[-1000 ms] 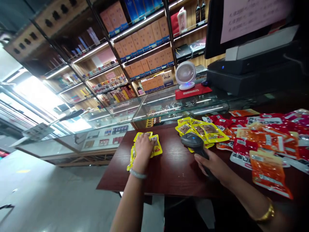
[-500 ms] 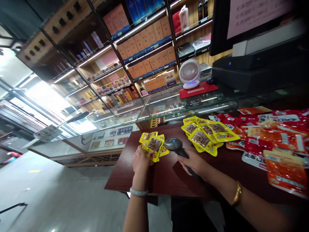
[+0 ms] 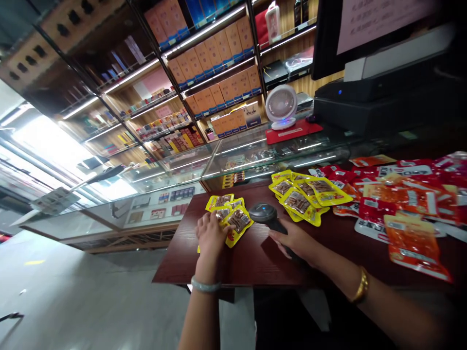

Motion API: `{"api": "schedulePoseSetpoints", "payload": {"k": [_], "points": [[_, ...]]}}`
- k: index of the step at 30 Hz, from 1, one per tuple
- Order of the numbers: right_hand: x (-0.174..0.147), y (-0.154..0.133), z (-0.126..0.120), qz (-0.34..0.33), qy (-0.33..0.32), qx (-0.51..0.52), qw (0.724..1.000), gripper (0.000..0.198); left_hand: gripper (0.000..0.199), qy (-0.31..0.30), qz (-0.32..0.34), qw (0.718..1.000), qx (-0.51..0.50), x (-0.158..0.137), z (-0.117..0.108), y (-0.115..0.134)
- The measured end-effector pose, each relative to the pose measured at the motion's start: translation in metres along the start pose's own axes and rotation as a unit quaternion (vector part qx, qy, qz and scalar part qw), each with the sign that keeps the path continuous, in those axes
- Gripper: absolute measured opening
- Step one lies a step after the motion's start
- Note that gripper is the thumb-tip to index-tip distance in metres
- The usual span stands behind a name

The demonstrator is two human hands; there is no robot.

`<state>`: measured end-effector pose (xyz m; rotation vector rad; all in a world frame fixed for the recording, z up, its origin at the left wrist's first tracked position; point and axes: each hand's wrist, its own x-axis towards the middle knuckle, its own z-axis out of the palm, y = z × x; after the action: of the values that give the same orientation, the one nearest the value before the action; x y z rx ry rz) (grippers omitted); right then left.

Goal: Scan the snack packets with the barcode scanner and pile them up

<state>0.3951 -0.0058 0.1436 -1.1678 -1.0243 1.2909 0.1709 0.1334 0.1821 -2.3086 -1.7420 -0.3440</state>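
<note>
My right hand is wrapped round the handle of a dark barcode scanner, its head pointing left above the table. My left hand is over a small pile of yellow snack packets at the table's left end, fingers bent down onto them. Its thumb touches the edge of the tilted top packet, which has a clear window showing brown food; the fingertips' grip is partly hidden. A larger pile of the same yellow packets lies just beyond the scanner.
Red and orange snack bags are heaped on the right of the dark red table. Behind stands a glass display counter bearing a white fan on a red mat. A monitor rises at upper right; stocked shelves line the wall.
The top packet under my left hand has turned and shifted slightly right, uncovering packets beneath. My right hand still holds the scanner, nearly in place. The whole view has shifted a little.
</note>
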Motion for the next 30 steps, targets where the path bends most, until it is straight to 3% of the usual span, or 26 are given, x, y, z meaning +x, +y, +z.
{"api": "schedulePoseSetpoints", "payload": {"k": [3, 7, 13, 16, 19, 23, 27, 30], "points": [[-0.006, 0.001, -0.004, -0.007, 0.006, -0.007, 1.000, 0.036, 0.044, -0.059, 0.049, 0.996, 0.035, 0.008, -0.001, 0.009], [-0.015, -0.001, -0.007, 0.007, 0.021, -0.018, 1.000, 0.038, 0.035, -0.065, 0.084, 0.993, 0.051, 0.011, 0.003, 0.013], [-0.022, -0.008, -0.026, 0.054, 0.025, -0.012, 0.998, 0.047, 0.028, -0.133, 0.099, 0.986, 0.015, 0.020, 0.005, 0.011], [-0.026, -0.014, -0.045, 0.085, 0.010, 0.020, 0.996, 0.050, 0.019, -0.139, 0.130, 0.981, -0.044, 0.024, -0.001, 0.013], [-0.025, -0.022, -0.064, 0.103, -0.014, 0.028, 0.994, 0.045, 0.026, -0.151, 0.082, 0.970, -0.171, 0.030, -0.002, 0.027], [-0.011, -0.033, -0.082, 0.155, 0.028, 0.049, 0.986, 0.046, 0.033, -0.203, -0.029, 0.927, -0.313, 0.040, 0.015, 0.063], [0.008, -0.050, -0.084, 0.206, 0.066, 0.054, 0.975, 0.052, 0.029, -0.252, -0.087, 0.889, -0.371, 0.042, 0.029, 0.093], [0.016, -0.070, -0.080, 0.222, 0.067, 0.036, 0.972, 0.048, 0.027, -0.302, -0.097, 0.861, -0.397, 0.041, 0.019, 0.102]]}}
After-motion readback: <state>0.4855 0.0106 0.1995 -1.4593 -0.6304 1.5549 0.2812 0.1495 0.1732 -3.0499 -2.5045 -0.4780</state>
